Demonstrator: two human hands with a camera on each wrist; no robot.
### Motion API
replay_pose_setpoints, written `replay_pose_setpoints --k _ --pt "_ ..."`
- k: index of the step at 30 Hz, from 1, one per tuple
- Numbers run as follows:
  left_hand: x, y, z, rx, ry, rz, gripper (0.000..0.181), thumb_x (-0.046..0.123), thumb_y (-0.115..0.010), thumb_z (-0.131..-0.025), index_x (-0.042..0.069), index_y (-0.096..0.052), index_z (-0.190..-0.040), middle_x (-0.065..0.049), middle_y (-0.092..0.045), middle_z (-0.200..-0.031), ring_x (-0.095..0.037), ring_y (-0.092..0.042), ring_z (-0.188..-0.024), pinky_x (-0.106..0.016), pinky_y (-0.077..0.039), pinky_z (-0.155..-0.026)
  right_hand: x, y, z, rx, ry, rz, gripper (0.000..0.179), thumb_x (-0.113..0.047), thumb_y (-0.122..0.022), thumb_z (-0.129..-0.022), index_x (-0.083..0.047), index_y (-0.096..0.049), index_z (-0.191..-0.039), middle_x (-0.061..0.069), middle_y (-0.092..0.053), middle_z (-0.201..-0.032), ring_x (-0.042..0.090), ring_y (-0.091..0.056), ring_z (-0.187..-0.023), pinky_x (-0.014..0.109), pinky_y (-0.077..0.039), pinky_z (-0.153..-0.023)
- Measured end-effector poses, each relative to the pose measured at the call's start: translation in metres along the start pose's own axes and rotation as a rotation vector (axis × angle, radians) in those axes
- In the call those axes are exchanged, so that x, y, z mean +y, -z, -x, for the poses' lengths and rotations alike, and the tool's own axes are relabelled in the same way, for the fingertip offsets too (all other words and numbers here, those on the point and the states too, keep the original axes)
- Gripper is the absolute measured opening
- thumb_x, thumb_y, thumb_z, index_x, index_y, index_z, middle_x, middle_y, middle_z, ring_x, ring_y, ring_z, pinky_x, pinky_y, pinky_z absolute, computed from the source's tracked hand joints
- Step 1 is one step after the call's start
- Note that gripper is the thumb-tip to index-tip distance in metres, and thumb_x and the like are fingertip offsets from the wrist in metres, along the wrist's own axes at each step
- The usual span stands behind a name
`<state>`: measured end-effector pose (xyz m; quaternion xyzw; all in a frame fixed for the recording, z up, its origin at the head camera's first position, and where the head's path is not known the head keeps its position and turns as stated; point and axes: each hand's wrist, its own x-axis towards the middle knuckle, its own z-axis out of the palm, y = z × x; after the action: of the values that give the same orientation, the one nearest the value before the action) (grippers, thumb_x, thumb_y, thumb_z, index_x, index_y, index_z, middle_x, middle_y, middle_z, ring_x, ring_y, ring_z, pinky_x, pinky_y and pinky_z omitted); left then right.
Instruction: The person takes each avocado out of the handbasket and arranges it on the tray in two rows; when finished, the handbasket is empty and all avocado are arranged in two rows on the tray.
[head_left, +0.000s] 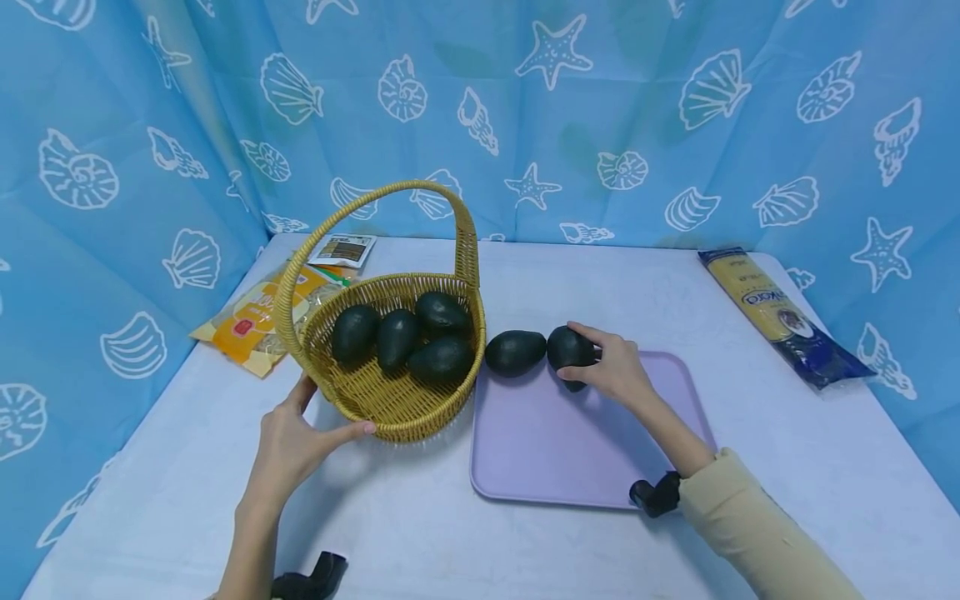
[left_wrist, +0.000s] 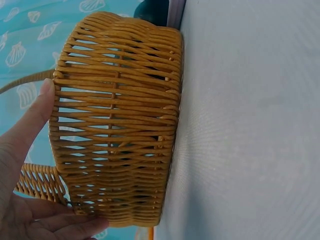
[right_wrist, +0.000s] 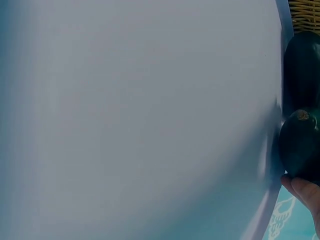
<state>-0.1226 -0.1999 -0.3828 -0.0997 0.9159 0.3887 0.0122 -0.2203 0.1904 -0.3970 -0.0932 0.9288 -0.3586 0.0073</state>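
A yellow woven basket (head_left: 390, 408) with a tall arched handle holds several dark green avocados (head_left: 441, 360). My left hand (head_left: 288, 446) holds its near left rim, thumb along the edge; in the left wrist view the thumb lies on the rim and the other fingers (left_wrist: 75, 225) on the woven side. On the far edge of the lilac tray (head_left: 555, 450), my right hand (head_left: 611, 367) grips an avocado (head_left: 568, 348) between thumb and fingers. Another avocado (head_left: 515, 353) lies on its side between that one and the basket.
Behind the basket, at the left, lie an orange and clear food packet (head_left: 258, 321) and a small white packet (head_left: 342, 250). A blue and yellow pasta packet (head_left: 783, 317) rests at the right edge of the white table (head_left: 405, 533). A blue shell-patterned curtain (head_left: 495, 125) hangs behind.
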Motion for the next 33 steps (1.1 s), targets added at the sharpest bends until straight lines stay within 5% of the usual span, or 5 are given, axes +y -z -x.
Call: replay_pose_setpoints --k 12,33 --pt "-0.001 0.000 0.000 0.027 -0.048 -0.006 0.116 0.052 -0.082 -0.069 0.010 -0.016 -0.155 -0.019 -0.028 -0.156 -0.041 -0.026 -0.143 -0.060 -0.032 -0.110 -0.003 0.000 0.000 -0.041 -0.025 0.022 0.078 -0.030 -0.078 -0.079 -0.008 -0.043 -0.145 0.031 -0.043 -0.142 0.050 -0.048 -0.125 0.058 -0.047 -0.097" --pt "-0.001 0.000 0.001 0.033 -0.051 -0.012 0.115 0.052 -0.082 -0.069 0.010 -0.016 -0.155 -0.019 -0.029 -0.155 -0.041 -0.027 -0.143 -0.060 -0.033 -0.110 -0.002 0.010 0.003 0.042 -0.004 0.071 0.078 -0.039 -0.075 -0.081 -0.008 -0.043 -0.145 0.028 -0.044 -0.142 0.047 -0.043 -0.130 0.060 -0.043 -0.100"
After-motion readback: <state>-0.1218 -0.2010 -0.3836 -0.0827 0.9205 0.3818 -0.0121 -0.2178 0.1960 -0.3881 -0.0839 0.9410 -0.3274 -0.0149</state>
